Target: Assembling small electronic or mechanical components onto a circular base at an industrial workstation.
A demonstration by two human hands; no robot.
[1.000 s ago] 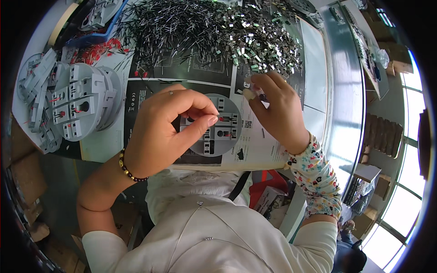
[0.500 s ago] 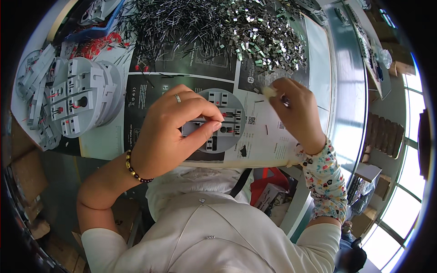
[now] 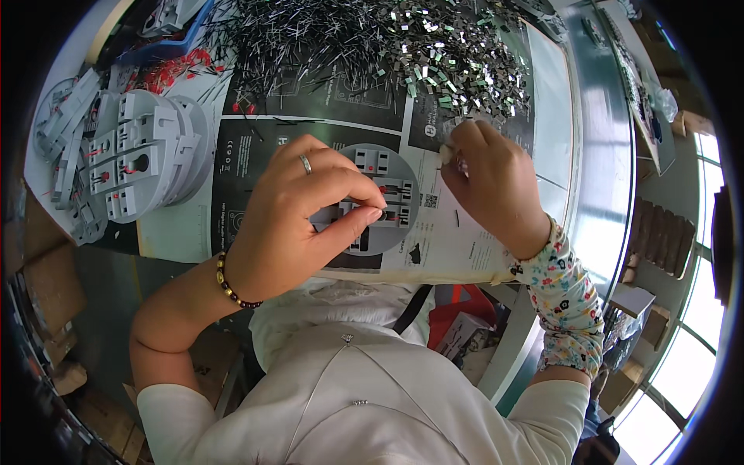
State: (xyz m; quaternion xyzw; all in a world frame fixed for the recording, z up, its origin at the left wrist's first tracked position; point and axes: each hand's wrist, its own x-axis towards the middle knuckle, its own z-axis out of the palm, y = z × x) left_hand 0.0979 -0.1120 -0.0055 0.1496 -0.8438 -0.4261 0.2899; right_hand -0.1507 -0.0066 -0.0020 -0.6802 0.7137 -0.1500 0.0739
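Note:
A round grey plastic base (image 3: 401, 172) lies on the printed sheet in front of me, with raised blocks, slots and small red parts on it. Over its middle is my left hand (image 3: 298, 213), thumb and forefinger pinched together; whatever is between them is too small to make out. To the right, just below a heap of small shiny metal plates (image 3: 457, 66), my right hand (image 3: 496, 182) is curled with its fingertips together. Something pale shows at those fingertips, and I cannot tell whether it is a held piece or a finger cover.
Dark thin pins (image 3: 310, 39) are heaped at the back, beside red small parts (image 3: 174, 71). Stacked round grey bases (image 3: 147, 159) stand at the left near loose grey plastic pieces (image 3: 66, 124). A blue tray (image 3: 167, 48) sits at the far left.
My right hand has moved a little left and away from me, toward the metal plates. The left hand keeps its pinch over the base, nearly still.

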